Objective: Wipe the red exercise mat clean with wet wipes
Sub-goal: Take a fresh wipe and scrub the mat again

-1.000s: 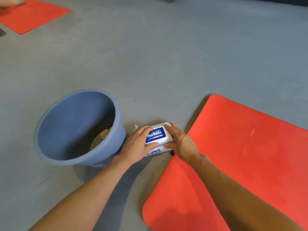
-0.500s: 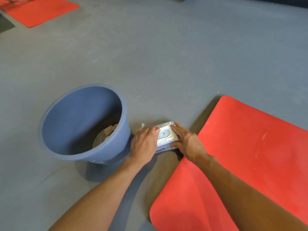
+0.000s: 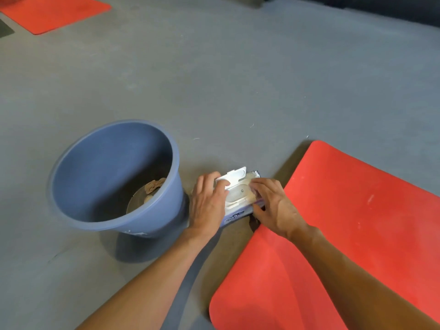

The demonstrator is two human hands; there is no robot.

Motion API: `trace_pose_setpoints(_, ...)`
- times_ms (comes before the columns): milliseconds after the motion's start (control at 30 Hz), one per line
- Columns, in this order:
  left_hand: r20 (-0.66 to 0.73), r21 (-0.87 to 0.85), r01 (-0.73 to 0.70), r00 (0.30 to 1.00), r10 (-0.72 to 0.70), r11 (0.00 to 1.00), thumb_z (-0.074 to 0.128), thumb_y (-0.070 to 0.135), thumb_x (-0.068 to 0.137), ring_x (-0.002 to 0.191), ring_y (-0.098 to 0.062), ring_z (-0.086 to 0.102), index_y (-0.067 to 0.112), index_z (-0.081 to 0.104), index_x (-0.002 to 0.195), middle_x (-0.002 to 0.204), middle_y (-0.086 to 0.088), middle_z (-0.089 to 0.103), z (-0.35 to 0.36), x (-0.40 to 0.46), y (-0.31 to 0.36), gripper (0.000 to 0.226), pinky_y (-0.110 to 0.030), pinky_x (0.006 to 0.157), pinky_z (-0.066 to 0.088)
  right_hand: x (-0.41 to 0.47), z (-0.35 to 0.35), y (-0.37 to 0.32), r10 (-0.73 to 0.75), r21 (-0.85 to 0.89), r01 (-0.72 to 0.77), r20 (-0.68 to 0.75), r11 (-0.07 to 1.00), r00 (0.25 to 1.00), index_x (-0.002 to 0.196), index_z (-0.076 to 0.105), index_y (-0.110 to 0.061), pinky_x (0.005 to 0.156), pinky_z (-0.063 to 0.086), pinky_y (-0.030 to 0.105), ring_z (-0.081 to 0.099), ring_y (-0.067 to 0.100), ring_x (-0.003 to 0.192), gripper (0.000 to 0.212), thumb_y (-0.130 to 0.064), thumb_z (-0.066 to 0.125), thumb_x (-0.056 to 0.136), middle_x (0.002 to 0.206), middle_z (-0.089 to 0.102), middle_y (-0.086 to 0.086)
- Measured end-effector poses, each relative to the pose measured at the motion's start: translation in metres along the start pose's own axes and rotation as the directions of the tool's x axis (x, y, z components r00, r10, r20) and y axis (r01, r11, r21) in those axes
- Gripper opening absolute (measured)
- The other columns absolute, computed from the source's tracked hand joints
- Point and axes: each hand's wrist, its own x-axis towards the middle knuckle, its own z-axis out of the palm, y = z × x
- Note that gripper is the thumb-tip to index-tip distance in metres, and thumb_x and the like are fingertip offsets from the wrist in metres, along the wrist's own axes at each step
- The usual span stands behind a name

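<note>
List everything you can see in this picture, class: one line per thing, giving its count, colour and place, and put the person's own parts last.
mat: 1, red, on the floor at right, its corner by the pack
far mat: 1, red, top left on the floor
bucket: 1, blue, on the floor left of the pack
rag: 1, brownish, inside the bucket
pack: 1, white and blue wet wipes, lid flipped open, between bucket and mat
floor: 1, grey
left hand: 1, holding the pack's left side and lid
right hand: 1, gripping the pack's right end
</note>
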Motion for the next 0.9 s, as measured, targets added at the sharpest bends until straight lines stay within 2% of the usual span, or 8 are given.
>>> trace_pose_setpoints(167, 0.002, 0.183, -0.083, 0.996, 0.084, 0.98, 0.084, 0.033, 0.08, 0.119, -0.03, 0.045, 0.014, 0.069, 0.118, 0.129, -0.009, 0.058, -0.003, -0.003, 0.001, 0.045, -0.045, 0.087, 0.055, 0.001, 0.007, -0.003, 0.142, 0.152, -0.133, -0.052, 0.979, 0.989, 0.128, 0.067, -0.008, 0.104, 0.027, 0.003, 0.046, 0.012, 0.118, 0.033, -0.008, 0.066, 0.095, 0.126, 0.059, -0.003)
trace_pose_setpoints(300, 0.049, 0.172, -0.182, 0.983, 0.176, 0.968, 0.086, 0.007, 0.077, 0.122, -0.031, 0.048, 0.012, 0.063, 0.127, 0.138, -0.006, 0.046, -0.006, 0.007, 0.008, 0.055, -0.046, 0.08, 0.059, 0.001, 0.008, -0.006, 0.214, 0.213, -0.199, -0.047, 0.957, 0.976, 0.127, 0.068, -0.008, 0.099, 0.03, 0.003, 0.047, 0.012, 0.115, 0.037, -0.001, 0.071, 0.09, 0.121, 0.058, -0.007)
trace_pose_setpoints(400, 0.1, 0.183, -0.255, 0.966, 0.24, 0.95, 0.069, -0.012, 0.069, 0.134, -0.032, 0.045, 0.015, 0.062, 0.134, 0.148, -0.007, 0.044, -0.016, 0.019, 0.012, 0.07, -0.041, 0.078, 0.061, 0.0, 0.01, -0.006, 0.233, 0.248, -0.212, -0.06, 0.945, 0.971, 0.128, 0.068, -0.007, 0.1, 0.03, 0.002, 0.046, 0.009, 0.117, 0.039, 0.001, 0.071, 0.089, 0.124, 0.06, -0.002)
trace_pose_setpoints(467, 0.226, 0.238, -0.326, 0.935, 0.274, 0.915, 0.056, -0.01, 0.077, 0.153, -0.027, 0.027, 0.022, 0.055, 0.146, 0.163, -0.005, 0.034, -0.027, 0.024, 0.021, 0.077, -0.04, 0.09, 0.056, -0.001, 0.01, -0.006, 0.242, 0.267, -0.216, -0.066, 0.939, 0.968, 0.128, 0.067, -0.007, 0.101, 0.031, 0.003, 0.044, 0.004, 0.116, 0.04, 0.002, 0.071, 0.09, 0.126, 0.061, 0.0)
trace_pose_setpoints(533, 0.412, 0.134, -0.343, 0.873, 0.263, 0.93, 0.05, -0.011, 0.087, 0.158, -0.018, 0.004, 0.032, 0.042, 0.155, 0.17, 0.003, 0.014, -0.03, 0.024, 0.021, 0.081, -0.042, 0.102, 0.044, -0.002, 0.01, -0.007, 0.249, 0.284, -0.221, -0.066, 0.933, 0.966, 0.129, 0.067, -0.006, 0.099, 0.032, 0.003, 0.044, -0.004, 0.111, 0.04, 0.004, 0.07, 0.09, 0.126, 0.061, 0.003)
trace_pose_setpoints(600, 0.503, 0.029, -0.305, 0.827, 0.25, 0.952, 0.048, -0.015, 0.087, 0.155, -0.015, 0.006, 0.033, 0.045, 0.154, 0.167, 0.005, 0.017, -0.028, 0.028, 0.017, 0.083, -0.035, 0.101, 0.037, -0.002, 0.011, -0.007, 0.248, 0.302, -0.218, -0.067, 0.928, 0.966, 0.129, 0.066, -0.005, 0.099, 0.032, 0.001, 0.043, -0.016, 0.109, 0.041, 0.006, 0.069, 0.09, 0.126, 0.06, 0.005)
trace_pose_setpoints(733, 0.387, -0.123, -0.289, 0.867, 0.314, 0.95, 0.059, -0.014, 0.089, 0.142, -0.017, 0.028, 0.021, 0.071, 0.13, 0.15, -0.005, 0.049, -0.014, 0.031, 0.007, 0.055, -0.046, 0.089, 0.054, -0.003, 0.01, -0.007, 0.247, 0.313, -0.214, -0.068, 0.925, 0.967, 0.13, 0.066, -0.004, 0.098, 0.03, -0.002, 0.041, -0.021, 0.108, 0.041, 0.007, 0.068, 0.09, 0.127, 0.059, 0.006)
trace_pose_setpoints(900, 0.415, -0.037, -0.265, 0.873, 0.256, 0.963, 0.052, 0.024, 0.109, 0.142, -0.013, 0.031, 0.023, 0.066, 0.12, 0.148, 0.009, 0.042, -0.021, 0.042, 0.017, 0.017, -0.027, 0.08, 0.025, -0.002, 0.009, -0.009, 0.239, 0.255, -0.218, -0.055, 0.942, 0.969, 0.128, 0.067, -0.007, 0.096, 0.029, 0.0, 0.045, 0.006, 0.113, 0.04, 0.002, 0.071, 0.09, 0.119, 0.058, -0.003)
